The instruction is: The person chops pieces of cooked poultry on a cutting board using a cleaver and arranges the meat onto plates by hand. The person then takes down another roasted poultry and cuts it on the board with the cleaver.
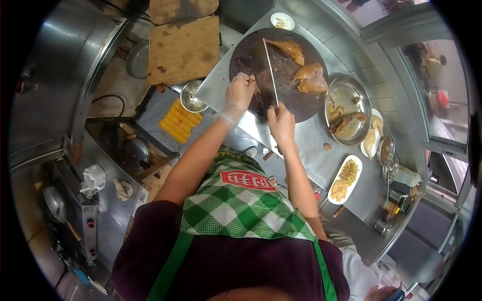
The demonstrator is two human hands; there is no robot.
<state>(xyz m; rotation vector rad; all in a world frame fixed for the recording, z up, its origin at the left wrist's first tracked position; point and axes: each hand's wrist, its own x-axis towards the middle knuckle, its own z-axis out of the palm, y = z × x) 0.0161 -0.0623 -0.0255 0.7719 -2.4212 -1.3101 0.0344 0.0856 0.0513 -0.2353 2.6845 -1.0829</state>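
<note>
My right hand [282, 123] is closed round the handle of a cleaver [270, 67], whose blade shows nearly edge-on over the round dark chopping board [246, 47]. My left hand [240, 93], in a clear plastic glove, is closed on a small piece of cooked poultry [256, 86] at the board's left side, left of the blade. Beyond the blade lie a poultry leg [290, 50] and a larger pale poultry piece [312, 79], both on the board and apart from my hands.
Right of the board stands a steel bowl [370, 100] with poultry pieces and liquid. Nearby are an oval plate of sliced food [346, 179], a plate of pale poultry [372, 135] and a small white dish [282, 21]. Another person's sleeve [354, 261] shows close at lower right.
</note>
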